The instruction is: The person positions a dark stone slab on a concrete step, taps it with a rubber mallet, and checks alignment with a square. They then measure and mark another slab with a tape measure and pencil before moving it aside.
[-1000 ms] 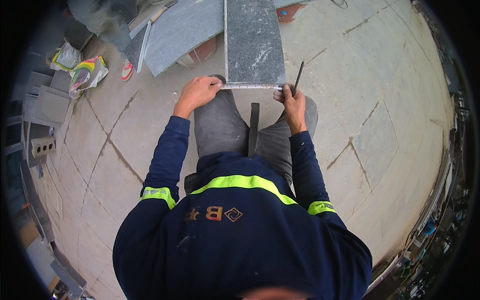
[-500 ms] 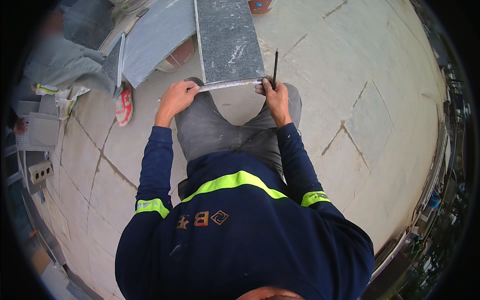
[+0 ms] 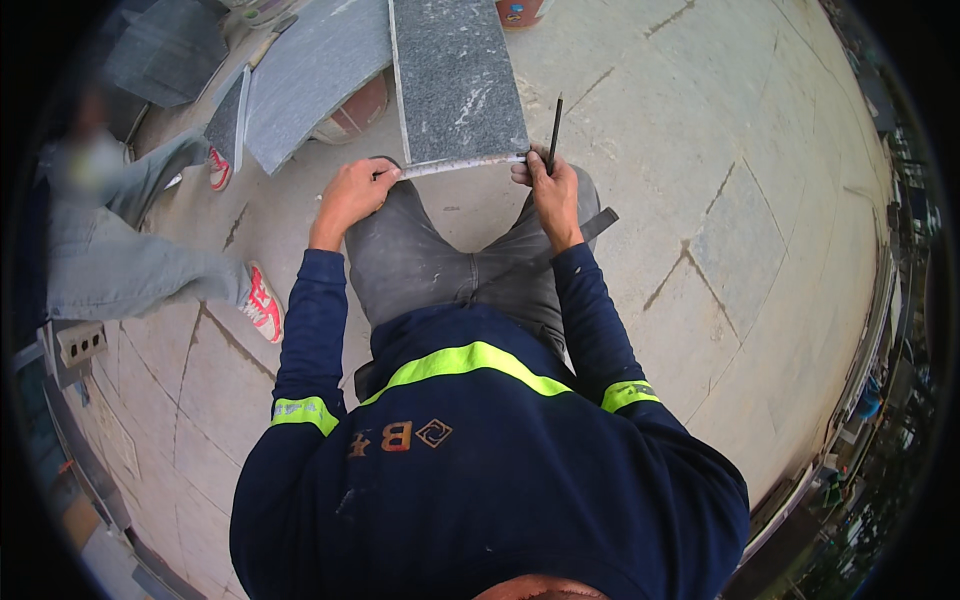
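A dark grey speckled stone slab (image 3: 455,75) reaches toward me with its near end over my knees. Along that end lies a pale measuring tape (image 3: 460,164). My left hand (image 3: 352,195) pinches the tape at the slab's left corner, above my left knee. At the right corner my right hand (image 3: 551,195) grips the tape's other end, with a dark pencil (image 3: 557,125) standing up out of the same fingers. A dark strap (image 3: 600,223) sticks out beside my right forearm.
Lighter stone sheets (image 3: 315,70) rest over a reddish bucket (image 3: 355,113) ahead-left. A person in grey jeans (image 3: 150,260) and red-and-white sneakers (image 3: 262,300) is close on my left, by a holed block (image 3: 82,342). Cracked concrete floor (image 3: 760,300) spreads to my right.
The person on the left has moved much closer beside me. The view has shifted, so the slab sits further left than a second ago. My hands stay at the tape; the strap now shows at my right.
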